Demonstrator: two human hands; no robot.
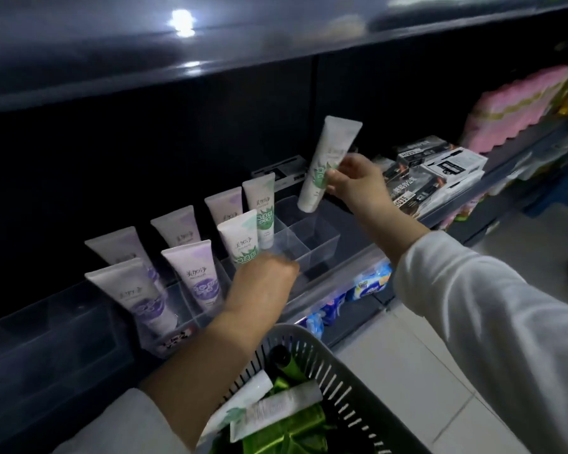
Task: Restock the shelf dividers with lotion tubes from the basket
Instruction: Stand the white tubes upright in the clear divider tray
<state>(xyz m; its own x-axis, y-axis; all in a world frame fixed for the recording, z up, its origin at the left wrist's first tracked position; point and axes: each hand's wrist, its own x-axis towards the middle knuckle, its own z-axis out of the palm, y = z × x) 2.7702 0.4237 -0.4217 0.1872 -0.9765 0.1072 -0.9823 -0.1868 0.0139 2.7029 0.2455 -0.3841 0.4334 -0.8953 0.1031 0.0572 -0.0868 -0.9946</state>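
Above the empty right-hand compartments of the clear shelf divider [312,237], a green-and-white lotion tube [328,162] is pinched, cap end down, by the right hand [354,181]. At the divider's front edge, the left hand [263,280] is curled (blurred; its grasp cannot be determined). Spare tubes [276,411] are held in the grey basket [325,362] below.

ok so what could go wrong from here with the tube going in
1. The right hand pinches the held tube by its middle, tilted above the clear divider; it may slip or land across a partition instead of standing in a slot.
2. The blurred left hand is close against the front green tube; a nudge could tip it.
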